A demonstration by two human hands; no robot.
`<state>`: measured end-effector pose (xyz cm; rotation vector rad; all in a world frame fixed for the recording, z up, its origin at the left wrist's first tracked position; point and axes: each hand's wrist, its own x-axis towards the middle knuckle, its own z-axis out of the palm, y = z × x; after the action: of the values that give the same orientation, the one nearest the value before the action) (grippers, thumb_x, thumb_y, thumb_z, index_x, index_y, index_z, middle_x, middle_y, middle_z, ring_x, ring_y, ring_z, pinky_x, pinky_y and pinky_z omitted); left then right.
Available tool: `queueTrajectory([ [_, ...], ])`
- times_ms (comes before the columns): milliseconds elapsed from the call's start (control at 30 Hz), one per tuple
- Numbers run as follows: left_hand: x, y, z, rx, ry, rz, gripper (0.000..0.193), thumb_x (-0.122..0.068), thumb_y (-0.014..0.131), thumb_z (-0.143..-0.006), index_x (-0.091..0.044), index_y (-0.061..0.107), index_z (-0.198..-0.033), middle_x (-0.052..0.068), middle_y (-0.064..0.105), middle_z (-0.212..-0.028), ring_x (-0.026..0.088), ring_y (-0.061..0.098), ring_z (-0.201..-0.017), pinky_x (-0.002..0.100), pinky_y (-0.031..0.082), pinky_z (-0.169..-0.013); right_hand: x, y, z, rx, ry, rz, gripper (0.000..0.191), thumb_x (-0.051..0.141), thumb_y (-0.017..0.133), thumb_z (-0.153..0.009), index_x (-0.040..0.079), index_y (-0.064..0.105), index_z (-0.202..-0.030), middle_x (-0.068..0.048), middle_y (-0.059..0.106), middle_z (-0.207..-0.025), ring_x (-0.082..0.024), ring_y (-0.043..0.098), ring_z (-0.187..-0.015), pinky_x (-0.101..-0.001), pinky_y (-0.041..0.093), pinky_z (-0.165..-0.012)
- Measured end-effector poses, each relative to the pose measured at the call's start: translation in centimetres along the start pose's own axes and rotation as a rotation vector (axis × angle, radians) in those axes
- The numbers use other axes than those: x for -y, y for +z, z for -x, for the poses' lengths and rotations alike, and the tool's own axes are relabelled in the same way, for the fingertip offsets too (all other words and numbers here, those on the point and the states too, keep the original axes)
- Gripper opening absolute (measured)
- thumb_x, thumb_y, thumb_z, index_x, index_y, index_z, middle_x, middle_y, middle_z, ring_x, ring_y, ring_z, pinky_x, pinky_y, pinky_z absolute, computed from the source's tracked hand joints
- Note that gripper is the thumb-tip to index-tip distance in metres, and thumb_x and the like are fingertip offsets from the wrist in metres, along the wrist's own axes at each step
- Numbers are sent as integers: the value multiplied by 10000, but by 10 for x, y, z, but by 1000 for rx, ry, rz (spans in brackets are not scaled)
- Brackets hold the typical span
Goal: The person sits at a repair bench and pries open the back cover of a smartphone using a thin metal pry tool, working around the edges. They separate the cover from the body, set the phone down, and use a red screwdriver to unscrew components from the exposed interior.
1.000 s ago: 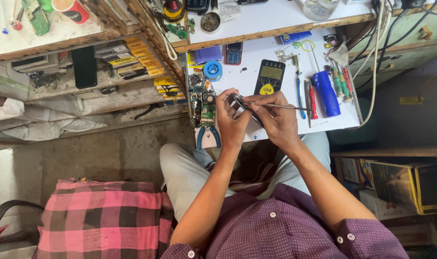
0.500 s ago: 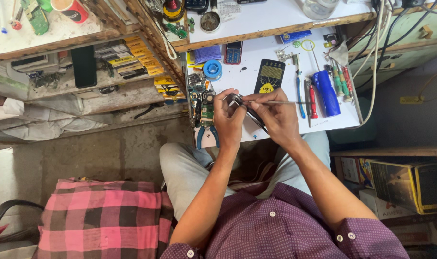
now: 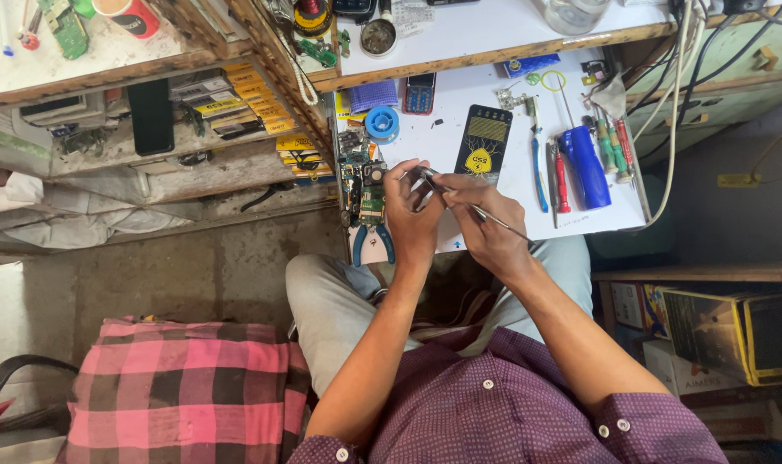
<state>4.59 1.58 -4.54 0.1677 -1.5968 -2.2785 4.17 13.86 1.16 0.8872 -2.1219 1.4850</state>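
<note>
Left hand (image 3: 412,210) pinches a small metal part (image 3: 425,176), right hand (image 3: 485,228) grips thin tweezers (image 3: 485,215), both just below the black meter (image 3: 483,142). Part looks light, stiff, easily dropped; best held by its edges.

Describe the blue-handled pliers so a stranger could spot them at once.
Start at the white worktop in front of the seated person. Go to its near left corner, just left of the left hand and below the stack of green circuit boards. The pliers lie there, the only tool with two curved blue handles.
</note>
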Motion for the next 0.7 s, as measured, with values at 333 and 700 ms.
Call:
queueTrajectory([
  [333,6,-4,-1,-9,-37,-13,496,75,694,-884,-64,490,-1315,127,612,-1335,161,615,-1153,310,523,-974,-25,7,8,-29,267,-448,137,-133,569,-1026,-31,497,-1083,-261,708,-1216,-306,700,-1212,-370,606,-1012],
  [700,10,-7,-4,4,-88,80,543,85,652,-870,-67,463,-1356,172,588,-1370,196,620,-1165,327,532,-981,-40,10,8,-42,373,-719,136,-107,536,-1057,-17,451,-1114,-308,673,-1261,-319,684,-1226,-403,582,-1084],
])
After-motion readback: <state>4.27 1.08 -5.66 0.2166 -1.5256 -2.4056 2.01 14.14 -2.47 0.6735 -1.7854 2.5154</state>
